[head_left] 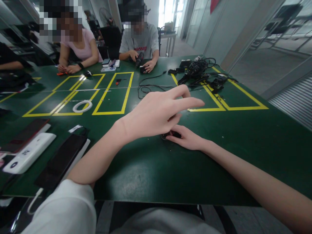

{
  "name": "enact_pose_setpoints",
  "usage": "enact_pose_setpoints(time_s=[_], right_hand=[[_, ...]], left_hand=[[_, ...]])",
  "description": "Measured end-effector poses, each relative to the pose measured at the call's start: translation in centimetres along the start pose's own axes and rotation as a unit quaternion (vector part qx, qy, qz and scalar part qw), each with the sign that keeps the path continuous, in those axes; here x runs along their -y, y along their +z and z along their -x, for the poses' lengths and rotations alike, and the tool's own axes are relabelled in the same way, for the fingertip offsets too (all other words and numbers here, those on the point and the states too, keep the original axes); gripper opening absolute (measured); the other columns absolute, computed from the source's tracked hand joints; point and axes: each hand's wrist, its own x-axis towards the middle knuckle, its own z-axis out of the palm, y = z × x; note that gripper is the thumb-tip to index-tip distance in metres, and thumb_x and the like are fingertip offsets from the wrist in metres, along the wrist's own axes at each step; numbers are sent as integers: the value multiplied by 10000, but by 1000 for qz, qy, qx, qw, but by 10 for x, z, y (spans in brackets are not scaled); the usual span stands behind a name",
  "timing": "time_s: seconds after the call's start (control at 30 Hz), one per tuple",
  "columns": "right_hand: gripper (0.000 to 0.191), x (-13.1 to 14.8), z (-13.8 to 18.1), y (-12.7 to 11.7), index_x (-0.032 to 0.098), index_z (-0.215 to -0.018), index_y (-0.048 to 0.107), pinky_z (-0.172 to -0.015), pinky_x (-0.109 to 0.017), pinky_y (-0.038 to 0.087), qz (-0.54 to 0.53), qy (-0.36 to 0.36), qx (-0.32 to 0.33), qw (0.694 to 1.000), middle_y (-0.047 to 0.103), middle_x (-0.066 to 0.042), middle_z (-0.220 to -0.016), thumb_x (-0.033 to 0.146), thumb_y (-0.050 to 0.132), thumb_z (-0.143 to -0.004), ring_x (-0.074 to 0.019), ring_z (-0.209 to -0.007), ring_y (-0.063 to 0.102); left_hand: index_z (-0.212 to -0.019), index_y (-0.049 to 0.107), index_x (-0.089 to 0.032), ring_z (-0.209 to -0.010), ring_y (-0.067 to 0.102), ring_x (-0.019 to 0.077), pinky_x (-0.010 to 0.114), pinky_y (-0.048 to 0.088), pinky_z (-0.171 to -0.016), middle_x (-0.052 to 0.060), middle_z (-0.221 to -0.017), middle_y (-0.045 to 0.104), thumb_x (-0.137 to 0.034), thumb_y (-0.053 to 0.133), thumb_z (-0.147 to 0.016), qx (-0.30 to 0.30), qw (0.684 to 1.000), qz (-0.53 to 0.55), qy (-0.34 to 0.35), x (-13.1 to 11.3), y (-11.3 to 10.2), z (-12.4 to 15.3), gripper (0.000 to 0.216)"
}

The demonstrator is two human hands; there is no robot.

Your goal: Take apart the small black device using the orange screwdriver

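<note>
My left hand [161,112] is raised over the middle of the table with its back toward me. Its fingers are bent and spread apart, and nothing shows between them. Below and a little to the right, my right hand [188,138] rests low over the green tabletop [136,178]. The thumb and fingers of that hand close around a small dark object [175,134]. My left hand partly covers this object, so I cannot make out its kind.
Phones [62,159] and a white power bank [30,152] lie at left. Beyond is a white tape roll [82,106] near yellow tape outlines [108,113]. Tangled black cables [198,70] lie far right. Across the table, a person holds a drill [139,59]; another sits alongside.
</note>
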Motion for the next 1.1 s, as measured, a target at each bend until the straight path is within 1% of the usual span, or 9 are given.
enact_pose_setpoints(time_s=[0.07,0.2,0.27,0.43,0.57,0.63,0.8,0.93,1.1], right_hand=[[211,0,0,0,206,-910,591,-692,-340,484,0,-7,-2,1000,632,-32,-807,397,580,-1000,-205,-725,585],[251,-1,1,1,200,-952,620,-713,-349,498,5,-11,-15,1000,661,-45,-832,438,566,-1009,-213,-753,596],[248,0,1,0,200,-932,615,-715,-350,497,9,-8,-10,1000,659,-48,-828,430,567,-1010,-218,-761,599],[218,1,-1,0,206,-910,582,-723,-345,483,1,-8,1,1000,630,-35,-807,403,577,-1002,-214,-752,592],[243,0,0,2,203,-928,601,-745,-354,487,-4,-4,-9,1000,646,-42,-829,429,564,-1008,-219,-771,594],[250,0,0,2,200,-913,602,-732,-346,486,-2,-6,-11,1000,643,-40,-818,428,563,-1010,-215,-765,592],[214,1,0,1,199,-920,600,-712,-331,487,-4,-15,-6,1000,634,-31,-807,392,577,-1010,-202,-751,590],[232,0,0,1,205,-892,582,-714,-334,483,-2,-21,-13,1000,618,-24,-794,404,574,-1011,-203,-755,587],[209,1,-1,1,200,-911,581,-710,-333,473,2,-25,-5,1000,609,-24,-797,382,567,-1012,-199,-745,578]], left_hand=[[-1338,610,-251,-961,657,170,265,497,-737,59,-1224,661,-114,465,-893,3,1000,-3,-8,1,1,0,487],[-1336,614,-217,-981,656,196,292,520,-813,71,-1131,681,-123,496,-861,19,1000,7,11,2,0,-1,499],[-1353,607,-220,-987,654,193,291,522,-825,80,-1158,674,-109,482,-864,20,1000,13,15,2,-1,-1,518],[-1476,505,-270,-918,658,144,242,503,-759,55,-1221,647,-113,454,-906,15,1000,-6,-22,2,1,0,594],[-1361,607,-227,-985,653,190,285,524,-817,69,-1126,675,-130,496,-882,18,1000,-1,14,4,1,0,501],[-1323,629,-217,-1010,646,199,302,527,-843,83,-1144,673,-109,493,-872,14,999,5,32,4,1,0,483],[-1397,569,-249,-921,647,154,264,514,-754,77,-1266,626,-110,461,-904,8,1000,-16,-2,2,0,0,523],[-1375,587,-222,-1004,644,186,288,521,-820,86,-1216,637,-129,480,-892,7,1000,-14,12,2,0,0,503],[-1515,452,-276,-923,640,145,253,506,-769,70,-1266,617,-111,441,-905,6,1000,-23,-5,3,0,0,632]])
